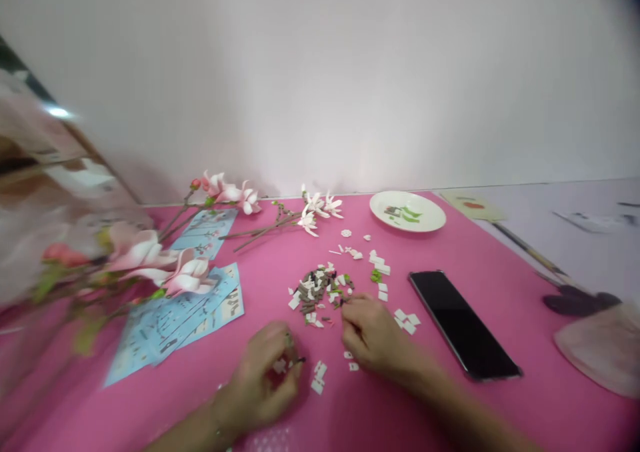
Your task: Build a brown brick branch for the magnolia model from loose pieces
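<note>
Pinching — white brick (279, 366) between left fingers (271, 345)

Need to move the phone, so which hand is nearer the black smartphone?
Right. Your right hand is to the left of the black smartphone, not touching it. Your left hand is farther left, beyond the right hand.

**Brick pile (317, 292) on pink mat (125, 405), both hands at its near edge**

Pieces are touched by the right hand (370, 335); small bricks (287, 362) are held in the left hand (265, 379), below the pile. A smartphone (465, 325) is placed to the pile's right, a white plate (425, 222) beyond it, and instruction sheets (175, 322) and magnolia stems (230, 195) to its left.
</note>
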A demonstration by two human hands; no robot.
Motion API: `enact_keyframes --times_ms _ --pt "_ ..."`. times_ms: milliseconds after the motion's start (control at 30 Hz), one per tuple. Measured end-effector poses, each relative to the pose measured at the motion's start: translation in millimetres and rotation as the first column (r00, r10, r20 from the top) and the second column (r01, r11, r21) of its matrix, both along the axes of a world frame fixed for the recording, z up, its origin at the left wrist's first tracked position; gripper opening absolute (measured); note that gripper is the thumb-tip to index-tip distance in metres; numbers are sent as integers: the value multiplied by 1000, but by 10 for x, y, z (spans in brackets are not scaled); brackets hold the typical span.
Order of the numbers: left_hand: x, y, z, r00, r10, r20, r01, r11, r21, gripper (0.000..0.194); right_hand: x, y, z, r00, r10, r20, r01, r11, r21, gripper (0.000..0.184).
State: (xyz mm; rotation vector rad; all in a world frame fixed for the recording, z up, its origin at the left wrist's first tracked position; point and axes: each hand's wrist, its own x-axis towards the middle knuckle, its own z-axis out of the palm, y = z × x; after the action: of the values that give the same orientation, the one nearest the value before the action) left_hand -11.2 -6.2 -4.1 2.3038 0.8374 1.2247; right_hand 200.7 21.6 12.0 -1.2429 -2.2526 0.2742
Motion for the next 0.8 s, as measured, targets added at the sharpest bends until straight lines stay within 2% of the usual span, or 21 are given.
enact_keyframes --times_ms 133,333,633,800 --pt "-12 10 -66 999 7 -33 -6 999 44 22 50 22 -19 994 -97 46 98 995 -21 23" --pt "7 4 -83 997 -3 -71 12 993 121 20 66 41 -58 984 -143 102 147 988 -36 18" --pt "-16 70 -27 989 -16 -147 54 964 261 22 96 58 -160 983 -143 113 145 989 -10 18" --pt "-97 137 -64 984 58 -167 -7 956 292 22 99 84 -261 987 -107 118 107 994 2 23"
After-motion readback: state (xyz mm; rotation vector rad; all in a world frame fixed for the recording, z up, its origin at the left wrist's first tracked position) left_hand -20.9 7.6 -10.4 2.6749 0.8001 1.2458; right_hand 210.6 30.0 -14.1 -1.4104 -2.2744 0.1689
